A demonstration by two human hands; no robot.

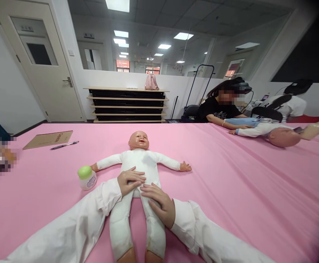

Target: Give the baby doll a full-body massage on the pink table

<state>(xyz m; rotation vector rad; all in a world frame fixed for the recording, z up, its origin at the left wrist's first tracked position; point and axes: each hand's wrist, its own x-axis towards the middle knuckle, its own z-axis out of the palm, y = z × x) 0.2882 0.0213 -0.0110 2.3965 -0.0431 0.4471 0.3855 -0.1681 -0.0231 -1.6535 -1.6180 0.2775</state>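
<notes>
A baby doll (139, 160) with a white cloth body lies on its back, arms spread and head away from me. My left hand (130, 180) rests on its lower belly, fingers stretched out and pointing right. Just below and to the right, my right hand (159, 202) lies over the doll's hip and upper thigh, fingers extended toward the left hand. Both hands are flat and hold nothing. Beside the doll's hand on the left stands a small white jar (87, 179) with a green lid.
A pink cloth (230, 204) covers the table. At the left lie a brown notebook (50, 139) and a pen (64, 145). Across the table, a person in black (222, 106) handles another doll (284, 137) near a pale bottle (314, 129). Another person sits behind.
</notes>
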